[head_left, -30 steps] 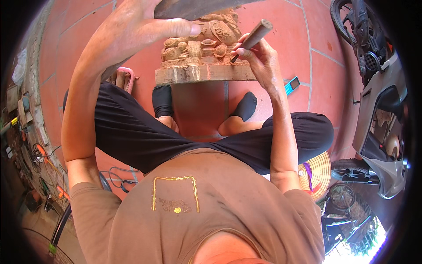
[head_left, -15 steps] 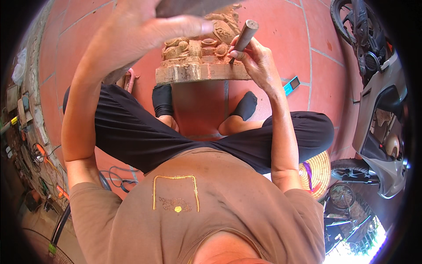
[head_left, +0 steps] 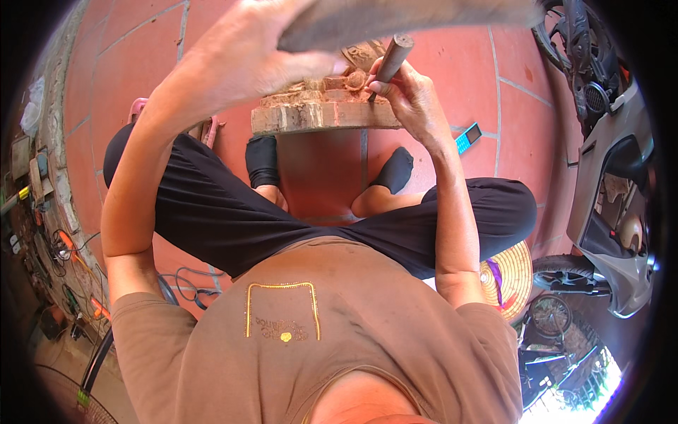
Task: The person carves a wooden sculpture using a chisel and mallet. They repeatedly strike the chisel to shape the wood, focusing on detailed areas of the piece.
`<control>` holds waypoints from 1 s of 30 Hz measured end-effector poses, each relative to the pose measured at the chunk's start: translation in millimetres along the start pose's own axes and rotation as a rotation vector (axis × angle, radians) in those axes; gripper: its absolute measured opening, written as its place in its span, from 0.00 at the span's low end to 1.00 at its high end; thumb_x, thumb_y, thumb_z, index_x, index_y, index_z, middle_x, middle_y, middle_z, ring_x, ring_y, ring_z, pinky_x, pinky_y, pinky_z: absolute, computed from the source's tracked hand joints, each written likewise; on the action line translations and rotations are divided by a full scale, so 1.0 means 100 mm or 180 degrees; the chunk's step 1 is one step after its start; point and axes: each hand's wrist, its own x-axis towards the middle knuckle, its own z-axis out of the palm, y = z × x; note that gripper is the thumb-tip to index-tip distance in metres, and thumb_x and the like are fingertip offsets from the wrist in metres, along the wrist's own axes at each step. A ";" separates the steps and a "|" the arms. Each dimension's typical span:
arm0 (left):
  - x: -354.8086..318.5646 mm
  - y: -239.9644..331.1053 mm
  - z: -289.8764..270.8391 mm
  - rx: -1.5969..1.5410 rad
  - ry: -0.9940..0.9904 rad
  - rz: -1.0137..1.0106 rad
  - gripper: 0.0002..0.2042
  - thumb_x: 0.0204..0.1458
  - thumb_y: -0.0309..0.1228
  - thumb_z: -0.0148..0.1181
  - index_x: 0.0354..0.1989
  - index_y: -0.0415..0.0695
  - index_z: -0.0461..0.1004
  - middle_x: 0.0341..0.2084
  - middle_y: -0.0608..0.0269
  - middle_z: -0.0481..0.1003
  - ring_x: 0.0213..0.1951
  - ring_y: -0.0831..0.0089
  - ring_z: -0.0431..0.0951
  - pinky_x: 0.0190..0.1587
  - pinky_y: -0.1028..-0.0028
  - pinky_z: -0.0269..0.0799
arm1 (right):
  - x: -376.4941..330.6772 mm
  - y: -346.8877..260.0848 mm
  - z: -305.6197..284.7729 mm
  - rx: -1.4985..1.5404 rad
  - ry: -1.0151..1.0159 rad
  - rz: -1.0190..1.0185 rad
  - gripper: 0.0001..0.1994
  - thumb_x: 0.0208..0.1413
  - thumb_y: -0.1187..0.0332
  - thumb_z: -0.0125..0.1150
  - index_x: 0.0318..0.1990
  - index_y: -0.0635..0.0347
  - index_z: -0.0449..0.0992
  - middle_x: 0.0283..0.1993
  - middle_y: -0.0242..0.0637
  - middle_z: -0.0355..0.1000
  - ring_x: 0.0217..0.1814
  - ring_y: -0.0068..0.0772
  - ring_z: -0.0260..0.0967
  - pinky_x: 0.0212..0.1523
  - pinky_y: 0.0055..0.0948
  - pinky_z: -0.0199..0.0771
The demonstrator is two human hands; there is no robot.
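My left hand is raised at the upper left, closed on a long, dark wooden mallet that stretches right and is blurred by motion. In my right hand a chisel is pinched between thumb and fingers. Its round brown handle points up, and its thin tip meets the base edge of a carved wooden block. Reliefs on this reddish-brown carving are partly hidden behind my left hand and the mallet. The carving stands on the floor just beyond my feet.
Red tiles make up the floor. A blue phone lies right of the carving. Motorbike parts line the right side, near a woven hat. Cables and tools clutter the left; something pink shows beyond my left knee.
My left hand has shifted right and down, and the mallet now reaches across above the chisel, covering more of the carving. My right hand and the chisel stay in place.
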 end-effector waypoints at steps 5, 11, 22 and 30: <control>0.14 -0.27 0.00 0.0695 -0.0162 -0.0241 0.23 0.50 0.38 0.71 0.48 0.36 0.71 0.34 0.37 0.78 0.40 0.44 0.81 0.43 0.58 0.74 | 0.00 0.05 -0.01 -0.0001 0.0193 -0.0194 0.09 0.61 0.77 0.61 0.48 0.64 0.72 0.38 0.38 0.78 0.44 0.31 0.77 0.47 0.30 0.75; 0.09 -0.19 -0.07 0.0160 0.0181 -0.0223 0.24 0.49 0.37 0.73 0.47 0.34 0.72 0.33 0.41 0.79 0.36 0.56 0.81 0.43 0.63 0.74 | 0.02 0.13 -0.21 -0.0141 0.0693 -0.0066 0.09 0.59 0.78 0.60 0.47 0.60 0.72 0.31 0.38 0.77 0.36 0.31 0.78 0.41 0.33 0.76; 0.09 -0.25 -0.06 -0.0140 0.0229 0.0315 0.23 0.49 0.33 0.73 0.48 0.32 0.73 0.34 0.45 0.80 0.36 0.67 0.79 0.45 0.67 0.74 | 0.04 0.04 0.01 0.0324 -0.0080 0.0066 0.11 0.65 0.79 0.56 0.53 0.64 0.69 0.43 0.35 0.76 0.45 0.27 0.77 0.49 0.27 0.78; 0.01 0.19 0.12 -0.0010 0.0855 0.0043 0.21 0.51 0.34 0.72 0.49 0.36 0.72 0.30 0.44 0.79 0.34 0.63 0.80 0.42 0.64 0.75 | 0.04 -0.03 0.04 -0.0304 -0.0021 -0.0187 0.09 0.62 0.79 0.59 0.48 0.66 0.71 0.39 0.38 0.77 0.43 0.27 0.77 0.49 0.30 0.77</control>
